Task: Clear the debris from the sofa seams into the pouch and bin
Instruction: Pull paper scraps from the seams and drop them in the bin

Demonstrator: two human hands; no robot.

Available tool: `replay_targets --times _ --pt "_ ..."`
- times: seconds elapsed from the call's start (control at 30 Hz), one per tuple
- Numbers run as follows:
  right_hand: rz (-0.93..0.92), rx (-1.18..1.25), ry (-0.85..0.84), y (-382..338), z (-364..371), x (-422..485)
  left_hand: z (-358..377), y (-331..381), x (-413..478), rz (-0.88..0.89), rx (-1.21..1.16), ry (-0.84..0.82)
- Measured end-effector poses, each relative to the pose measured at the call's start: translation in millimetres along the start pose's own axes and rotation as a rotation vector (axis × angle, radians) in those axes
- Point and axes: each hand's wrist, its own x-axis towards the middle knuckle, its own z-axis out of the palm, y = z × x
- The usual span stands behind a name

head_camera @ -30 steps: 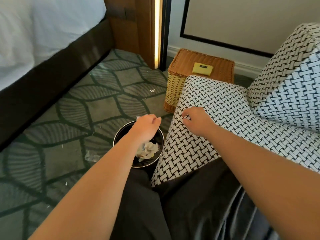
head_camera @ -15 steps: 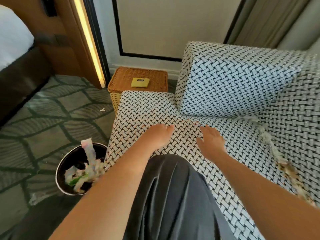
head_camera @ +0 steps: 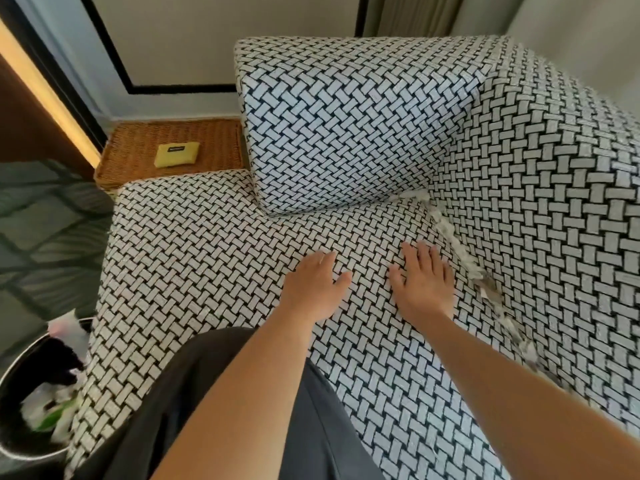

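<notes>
A black-and-white woven-pattern sofa (head_camera: 194, 251) fills the view. Pale paper scraps and crumbs, the debris (head_camera: 464, 258), line the seam between seat and right back cushion, running from the corner toward me. My left hand (head_camera: 313, 284) hovers flat over the seat, fingers apart, holding nothing. My right hand (head_camera: 424, 278) is also spread open, just left of the debris line and apart from it. The round black bin (head_camera: 20, 372) at lower left holds crumpled paper and a green scrap. A small yellow pouch (head_camera: 177, 154) lies on a wicker basket.
The wicker basket (head_camera: 138, 157) stands against the wall beside the sofa's left end. A loose back cushion (head_camera: 346, 123) rests on the seat. Green leaf-patterned carpet (head_camera: 45, 223) lies to the left. My dark-clothed lap (head_camera: 322, 427) is at the bottom.
My view has swung right from the bin to the sofa seat. My left hand left the bin and came over the seat; both hands have opened and moved toward the debris seam.
</notes>
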Motion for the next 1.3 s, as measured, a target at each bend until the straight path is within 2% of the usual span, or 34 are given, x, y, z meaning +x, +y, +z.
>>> replay_targets --times 0.2,0.33,0.57,0.77,0.9,1.1,1.3 --pt "0.006 0.112 0.083 2 -2 26 33 11 26 0.078 0.056 0.106" --pt "-0.005 0.155 0.149 2 -4 39 49 20 44 0.095 0.217 0.229" --pt "-0.013 0.241 0.223 1 -5 72 50 32 85 0.18 0.226 0.314" --pt "0.169 0.375 0.239 -5 -6 113 42 46 122 0.221 0.246 0.371" --pt "0.223 0.386 0.267 -6 -4 129 38 58 145 0.223 0.232 0.427" --pt "0.339 0.426 0.291 -6 -6 148 32 72 175 0.082 0.201 0.42" --pt "0.362 0.39 0.237 -7 -9 155 24 80 191 0.031 0.237 0.289"
